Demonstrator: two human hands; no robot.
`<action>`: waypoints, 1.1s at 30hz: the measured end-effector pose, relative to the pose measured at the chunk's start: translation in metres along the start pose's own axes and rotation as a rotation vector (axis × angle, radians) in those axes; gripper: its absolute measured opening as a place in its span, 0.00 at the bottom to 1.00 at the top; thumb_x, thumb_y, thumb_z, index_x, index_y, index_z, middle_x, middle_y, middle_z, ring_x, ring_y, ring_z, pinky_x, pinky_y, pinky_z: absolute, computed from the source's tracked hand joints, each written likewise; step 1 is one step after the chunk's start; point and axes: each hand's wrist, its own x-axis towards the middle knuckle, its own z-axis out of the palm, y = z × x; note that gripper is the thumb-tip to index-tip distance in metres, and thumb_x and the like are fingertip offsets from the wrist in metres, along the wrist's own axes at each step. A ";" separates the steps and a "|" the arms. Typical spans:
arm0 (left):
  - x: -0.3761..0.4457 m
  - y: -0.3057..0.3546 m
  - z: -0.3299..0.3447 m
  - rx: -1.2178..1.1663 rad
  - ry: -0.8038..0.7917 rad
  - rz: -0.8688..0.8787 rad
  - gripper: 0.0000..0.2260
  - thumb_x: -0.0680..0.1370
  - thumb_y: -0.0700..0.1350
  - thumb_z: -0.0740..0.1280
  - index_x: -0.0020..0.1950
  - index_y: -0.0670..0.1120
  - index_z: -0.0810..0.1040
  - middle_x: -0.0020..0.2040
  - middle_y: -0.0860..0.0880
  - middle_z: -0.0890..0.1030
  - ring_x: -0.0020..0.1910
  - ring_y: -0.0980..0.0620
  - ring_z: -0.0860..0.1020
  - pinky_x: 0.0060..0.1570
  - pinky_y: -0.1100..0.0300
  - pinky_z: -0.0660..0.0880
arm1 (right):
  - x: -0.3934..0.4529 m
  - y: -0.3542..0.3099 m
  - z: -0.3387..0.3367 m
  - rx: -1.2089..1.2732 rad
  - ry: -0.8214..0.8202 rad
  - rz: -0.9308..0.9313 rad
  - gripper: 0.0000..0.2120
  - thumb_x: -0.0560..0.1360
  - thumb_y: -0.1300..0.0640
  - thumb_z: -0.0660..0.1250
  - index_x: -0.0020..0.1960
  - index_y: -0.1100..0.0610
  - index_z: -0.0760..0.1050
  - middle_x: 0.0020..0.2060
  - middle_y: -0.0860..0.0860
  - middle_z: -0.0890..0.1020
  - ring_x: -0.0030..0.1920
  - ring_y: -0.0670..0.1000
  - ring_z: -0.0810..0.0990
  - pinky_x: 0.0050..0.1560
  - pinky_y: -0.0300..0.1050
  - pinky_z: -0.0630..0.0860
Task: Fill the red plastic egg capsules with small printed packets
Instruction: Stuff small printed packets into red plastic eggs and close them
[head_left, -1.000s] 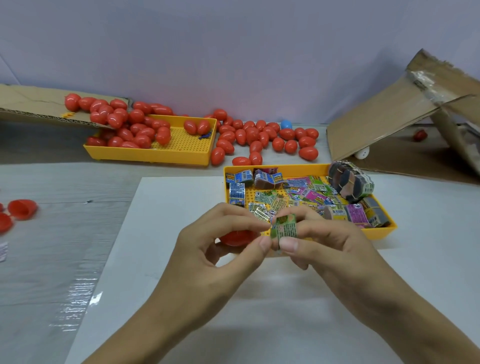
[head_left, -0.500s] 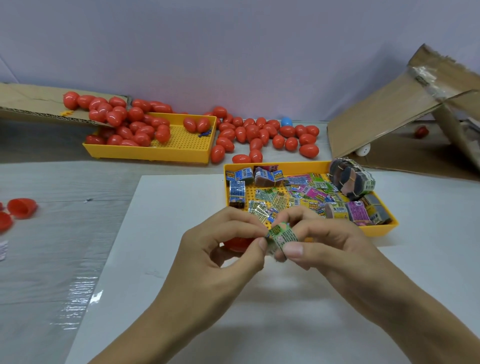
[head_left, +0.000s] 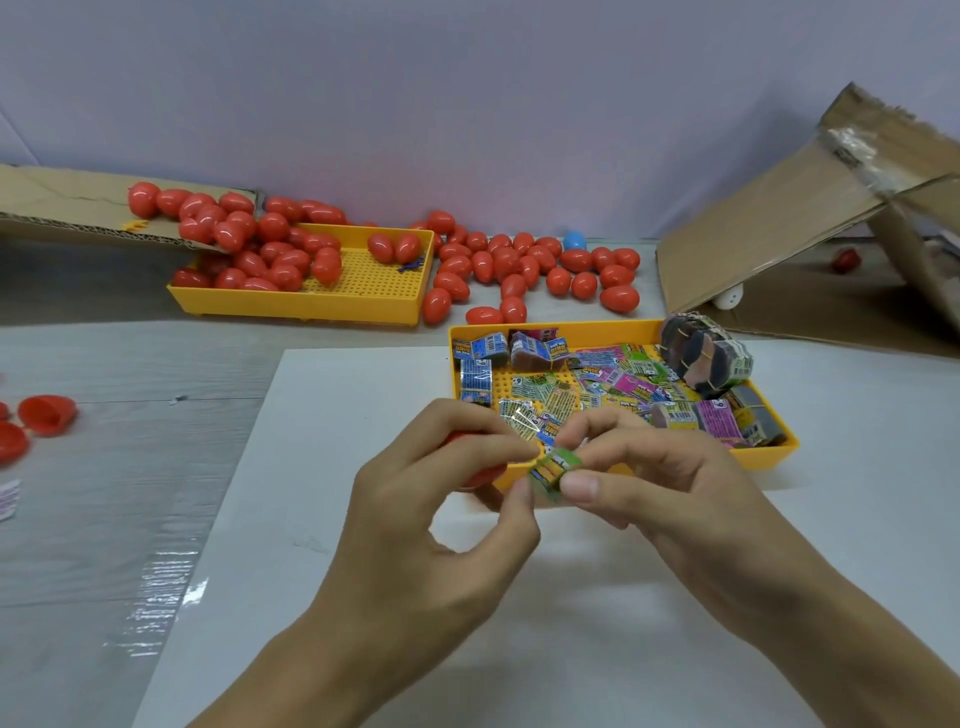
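left: open red capsule halves (head_left: 47, 414) lie on the table | my left hand (head_left: 415, 525) cups a red capsule half (head_left: 480, 475) and pinches the green printed packet (head_left: 553, 469) | my right hand (head_left: 670, 491) pinches its other side, in front of the yellow packet tray (head_left: 769, 460) | risk: the folded packet may spring open and slip from my fingertips before it reaches the capsule

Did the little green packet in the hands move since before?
Yes, slightly. The green packet has tipped over and sunk a little lower against the near rim of the yellow packet tray, pinched by the left hand and right hand.
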 end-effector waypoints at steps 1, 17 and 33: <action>0.000 0.001 0.000 -0.081 -0.015 -0.064 0.08 0.73 0.37 0.70 0.51 0.43 0.84 0.49 0.47 0.79 0.48 0.49 0.81 0.44 0.64 0.77 | 0.000 0.001 0.001 -0.015 0.024 -0.026 0.07 0.60 0.50 0.76 0.34 0.53 0.84 0.44 0.43 0.80 0.42 0.41 0.78 0.39 0.36 0.74; -0.001 0.000 0.002 -0.463 -0.019 -0.255 0.12 0.71 0.43 0.73 0.54 0.48 0.82 0.52 0.48 0.83 0.54 0.44 0.82 0.50 0.61 0.80 | -0.001 0.001 0.008 -0.028 0.110 -0.070 0.07 0.63 0.52 0.78 0.32 0.53 0.82 0.31 0.45 0.71 0.29 0.44 0.67 0.29 0.31 0.65; 0.001 0.001 -0.001 -0.472 -0.089 -0.241 0.09 0.72 0.42 0.70 0.51 0.46 0.83 0.51 0.48 0.82 0.54 0.45 0.81 0.48 0.61 0.78 | -0.004 -0.005 0.009 0.096 -0.034 0.055 0.10 0.65 0.49 0.73 0.35 0.56 0.85 0.30 0.46 0.71 0.29 0.45 0.61 0.25 0.33 0.58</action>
